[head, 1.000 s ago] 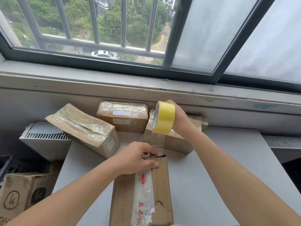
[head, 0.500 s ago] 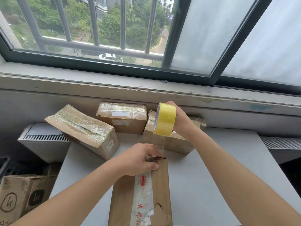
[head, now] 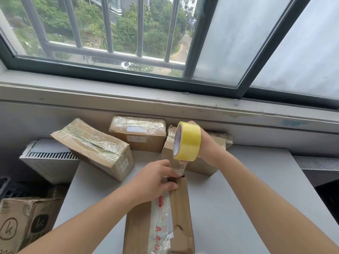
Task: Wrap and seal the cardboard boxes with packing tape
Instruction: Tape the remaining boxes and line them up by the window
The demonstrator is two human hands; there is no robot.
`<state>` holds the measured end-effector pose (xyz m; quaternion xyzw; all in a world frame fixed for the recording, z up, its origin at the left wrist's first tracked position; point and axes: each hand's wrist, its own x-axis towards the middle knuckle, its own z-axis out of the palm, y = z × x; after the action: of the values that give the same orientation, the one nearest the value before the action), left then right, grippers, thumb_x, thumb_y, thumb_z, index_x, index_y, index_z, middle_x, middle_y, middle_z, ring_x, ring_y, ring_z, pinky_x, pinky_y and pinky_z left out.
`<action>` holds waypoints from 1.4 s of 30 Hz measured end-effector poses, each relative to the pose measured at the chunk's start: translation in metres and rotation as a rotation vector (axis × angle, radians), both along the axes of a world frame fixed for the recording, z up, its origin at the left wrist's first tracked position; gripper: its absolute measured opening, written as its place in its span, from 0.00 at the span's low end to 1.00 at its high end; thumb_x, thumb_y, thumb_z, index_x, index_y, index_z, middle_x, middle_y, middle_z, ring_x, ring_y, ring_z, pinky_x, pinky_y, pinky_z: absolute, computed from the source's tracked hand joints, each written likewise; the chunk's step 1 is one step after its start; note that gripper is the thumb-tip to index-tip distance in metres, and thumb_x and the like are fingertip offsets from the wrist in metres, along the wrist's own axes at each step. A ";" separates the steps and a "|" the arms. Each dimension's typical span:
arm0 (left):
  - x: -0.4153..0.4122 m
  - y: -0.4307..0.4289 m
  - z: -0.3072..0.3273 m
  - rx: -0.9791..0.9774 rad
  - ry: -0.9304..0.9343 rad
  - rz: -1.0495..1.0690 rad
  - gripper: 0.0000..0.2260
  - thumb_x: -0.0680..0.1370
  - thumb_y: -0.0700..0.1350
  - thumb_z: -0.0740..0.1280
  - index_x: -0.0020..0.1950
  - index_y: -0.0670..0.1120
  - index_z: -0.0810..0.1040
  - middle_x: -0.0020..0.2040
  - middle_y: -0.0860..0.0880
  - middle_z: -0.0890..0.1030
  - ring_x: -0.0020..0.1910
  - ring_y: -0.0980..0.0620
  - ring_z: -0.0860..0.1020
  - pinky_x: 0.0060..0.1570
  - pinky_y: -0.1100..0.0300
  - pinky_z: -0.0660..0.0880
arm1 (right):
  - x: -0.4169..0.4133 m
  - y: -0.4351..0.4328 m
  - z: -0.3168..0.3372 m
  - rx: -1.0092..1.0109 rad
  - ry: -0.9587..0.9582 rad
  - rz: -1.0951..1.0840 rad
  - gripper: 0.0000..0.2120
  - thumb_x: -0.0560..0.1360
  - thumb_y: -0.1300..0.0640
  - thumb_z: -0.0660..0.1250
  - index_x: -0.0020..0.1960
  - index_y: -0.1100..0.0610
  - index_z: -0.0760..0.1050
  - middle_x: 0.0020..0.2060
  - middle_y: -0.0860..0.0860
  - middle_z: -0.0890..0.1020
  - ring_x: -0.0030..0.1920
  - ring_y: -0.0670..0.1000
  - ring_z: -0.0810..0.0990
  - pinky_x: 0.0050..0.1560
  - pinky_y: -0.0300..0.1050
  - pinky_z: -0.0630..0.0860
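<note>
Gripping the far edge of the near box (head: 181, 208) on the grey table (head: 247, 198) with the left hand (head: 154, 182), with fingers curled onto a clear tape strip (head: 178, 166). Holding the yellow tape roll (head: 187, 142) just above with the right hand (head: 207, 143), with fingers wrapped round it. Red Chinese writing on the box's old tape (head: 161, 217); a circled "k" on the low left box (head: 18, 222). Open room on the right; three taped boxes (head: 91, 142) behind.

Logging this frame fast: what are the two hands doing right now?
Left hand: closed, pinning the tape strip to the near box.
Right hand: closed, holding the yellow tape roll.
</note>
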<state>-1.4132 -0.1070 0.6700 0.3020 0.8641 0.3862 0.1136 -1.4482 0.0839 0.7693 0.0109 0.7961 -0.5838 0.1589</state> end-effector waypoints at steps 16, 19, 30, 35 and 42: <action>-0.004 -0.001 -0.001 0.063 0.005 0.119 0.11 0.68 0.52 0.83 0.40 0.49 0.83 0.43 0.54 0.76 0.41 0.56 0.77 0.44 0.55 0.76 | 0.011 -0.002 0.002 -0.001 0.012 0.114 0.10 0.71 0.53 0.60 0.51 0.55 0.68 0.30 0.37 0.77 0.29 0.39 0.75 0.30 0.38 0.71; -0.005 -0.001 0.002 0.027 -0.008 0.120 0.17 0.69 0.52 0.82 0.39 0.54 0.73 0.42 0.55 0.74 0.42 0.57 0.74 0.44 0.54 0.75 | 0.016 0.000 -0.006 -0.051 -0.030 0.122 0.06 0.72 0.52 0.60 0.48 0.52 0.68 0.32 0.41 0.75 0.31 0.43 0.73 0.34 0.42 0.68; -0.006 -0.005 0.000 -0.079 -0.086 -0.029 0.12 0.76 0.56 0.70 0.57 0.56 0.84 0.47 0.57 0.85 0.46 0.58 0.82 0.47 0.52 0.79 | 0.031 0.007 -0.019 -0.084 -0.116 0.324 0.04 0.76 0.57 0.61 0.47 0.54 0.65 0.36 0.42 0.72 0.34 0.43 0.68 0.35 0.42 0.64; -0.010 -0.005 0.004 -0.149 -0.184 -0.070 0.12 0.78 0.54 0.62 0.51 0.52 0.84 0.43 0.53 0.85 0.44 0.54 0.82 0.47 0.50 0.79 | 0.037 0.008 -0.024 0.050 -0.118 0.405 0.05 0.75 0.56 0.62 0.48 0.51 0.66 0.36 0.43 0.70 0.35 0.45 0.65 0.34 0.41 0.63; -0.023 -0.001 0.009 -0.253 -0.297 -0.081 0.18 0.83 0.44 0.64 0.34 0.59 0.71 0.36 0.60 0.75 0.36 0.63 0.74 0.35 0.69 0.67 | 0.045 0.006 -0.025 0.317 0.012 0.469 0.06 0.82 0.56 0.65 0.57 0.47 0.75 0.51 0.48 0.82 0.49 0.50 0.81 0.46 0.47 0.81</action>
<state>-1.4360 -0.1077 0.6795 0.2594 0.8668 0.3099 0.2921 -1.4035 0.0902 0.7447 -0.1520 0.8593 -0.3992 0.2813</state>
